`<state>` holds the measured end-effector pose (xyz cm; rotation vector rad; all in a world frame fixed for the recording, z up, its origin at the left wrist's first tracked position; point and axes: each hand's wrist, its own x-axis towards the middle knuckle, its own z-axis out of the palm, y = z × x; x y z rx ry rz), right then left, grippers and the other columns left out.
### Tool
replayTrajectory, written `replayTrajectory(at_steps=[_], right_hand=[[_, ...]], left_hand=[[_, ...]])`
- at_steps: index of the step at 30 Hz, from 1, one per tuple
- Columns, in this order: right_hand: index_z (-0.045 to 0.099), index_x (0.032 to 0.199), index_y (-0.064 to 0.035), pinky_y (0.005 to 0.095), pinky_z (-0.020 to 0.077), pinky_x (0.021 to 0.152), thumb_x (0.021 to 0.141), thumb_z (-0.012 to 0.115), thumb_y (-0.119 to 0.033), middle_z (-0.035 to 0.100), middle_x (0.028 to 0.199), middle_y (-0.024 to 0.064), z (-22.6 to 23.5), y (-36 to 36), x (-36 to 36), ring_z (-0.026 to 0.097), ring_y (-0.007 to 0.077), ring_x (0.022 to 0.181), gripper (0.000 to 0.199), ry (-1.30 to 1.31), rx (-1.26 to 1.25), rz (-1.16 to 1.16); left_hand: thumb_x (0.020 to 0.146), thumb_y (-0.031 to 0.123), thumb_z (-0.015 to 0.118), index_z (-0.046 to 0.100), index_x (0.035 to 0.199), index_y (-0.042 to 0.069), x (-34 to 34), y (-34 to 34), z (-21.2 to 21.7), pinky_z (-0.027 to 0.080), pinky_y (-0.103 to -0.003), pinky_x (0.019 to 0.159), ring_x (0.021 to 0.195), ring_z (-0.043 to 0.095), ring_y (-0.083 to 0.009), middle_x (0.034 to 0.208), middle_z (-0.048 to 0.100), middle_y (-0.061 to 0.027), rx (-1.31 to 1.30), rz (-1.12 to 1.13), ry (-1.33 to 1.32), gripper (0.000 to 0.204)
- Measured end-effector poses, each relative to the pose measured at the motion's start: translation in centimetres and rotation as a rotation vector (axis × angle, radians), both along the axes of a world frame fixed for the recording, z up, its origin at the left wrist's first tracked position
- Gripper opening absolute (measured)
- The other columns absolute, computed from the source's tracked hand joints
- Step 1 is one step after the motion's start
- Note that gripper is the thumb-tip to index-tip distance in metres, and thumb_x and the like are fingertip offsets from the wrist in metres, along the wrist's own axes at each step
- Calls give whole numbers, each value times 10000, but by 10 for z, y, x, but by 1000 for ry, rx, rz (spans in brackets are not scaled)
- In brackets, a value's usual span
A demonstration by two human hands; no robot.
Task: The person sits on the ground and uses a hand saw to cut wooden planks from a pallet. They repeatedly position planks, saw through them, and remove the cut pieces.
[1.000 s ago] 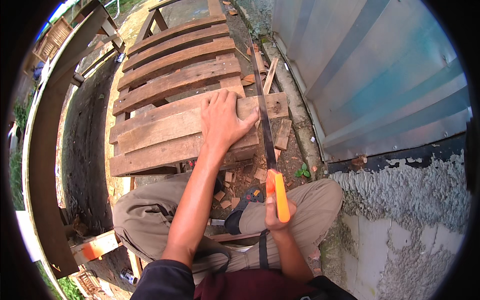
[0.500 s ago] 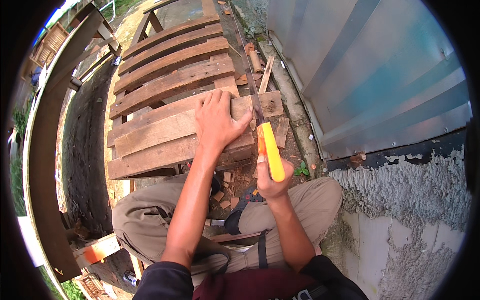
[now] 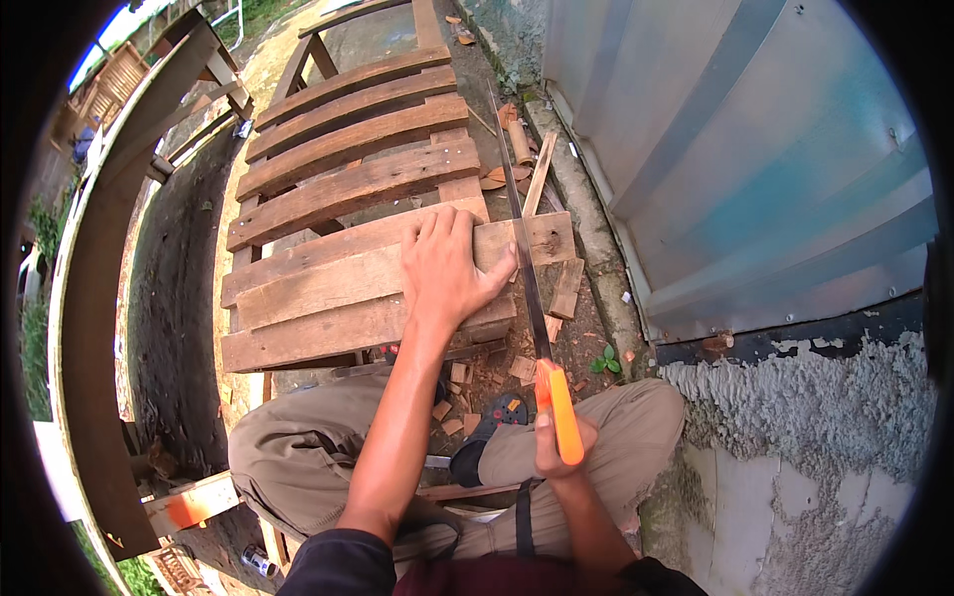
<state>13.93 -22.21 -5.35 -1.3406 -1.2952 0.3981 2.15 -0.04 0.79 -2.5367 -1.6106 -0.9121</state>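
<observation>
A weathered wooden plank (image 3: 328, 288) lies across the near slats of a pallet-like wooden frame (image 3: 348, 194), its right end sticking out past the edge. My left hand (image 3: 447, 260) is spread flat on the plank and presses it down, thumb pointing toward the saw. In my right hand (image 3: 562, 447) is a hand saw (image 3: 532, 278) with a yellow-orange handle, fingers wrapped round the grip. The blade crosses the plank just right of my left thumb. How deep the cut goes cannot be made out.
Wood offcuts (image 3: 522, 370) and chips litter the ground below the plank, near my shoe (image 3: 502, 412). A corrugated metal sheet (image 3: 735, 149) and a rough concrete wall (image 3: 795, 427) stand close on the right. On the left is a long wooden frame (image 3: 94, 298).
My right hand has drawn the saw back toward my body, so its handle is now well below the plank. My left hand stays on the plank. The whole view has shifted slightly.
</observation>
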Motion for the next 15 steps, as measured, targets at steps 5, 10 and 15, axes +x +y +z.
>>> replayTrajectory(at_steps=[5, 10, 15], right_hand=[[596, 753, 11, 400, 431, 468, 873, 598, -69, 564, 611, 132, 39, 83, -6, 572, 324, 486, 145, 62, 19, -29], [617, 794, 43, 376, 506, 488, 810, 612, -34, 604, 661, 143, -15, -42, -11, 627, 294, 520, 78, -47, 6, -29], [614, 796, 49, 359, 506, 491, 811, 605, -42, 585, 647, 136, -33, -104, -10, 615, 282, 513, 93, -100, -15, 21]], left_hand=[[796, 443, 719, 661, 975, 34, -5, 3, -1, 413, -431, 880, 994, 602, -317, 974, 631, -128, 24, -20, -8, 449], [799, 450, 713, 657, 976, 37, -5, 4, -4, 404, -431, 886, 994, 594, -304, 972, 624, -125, 31, -14, -5, 453], [786, 434, 722, 662, 979, 53, -7, -2, 0, 398, -420, 901, 1009, 594, -297, 962, 620, -114, -22, 23, 30, 431]])
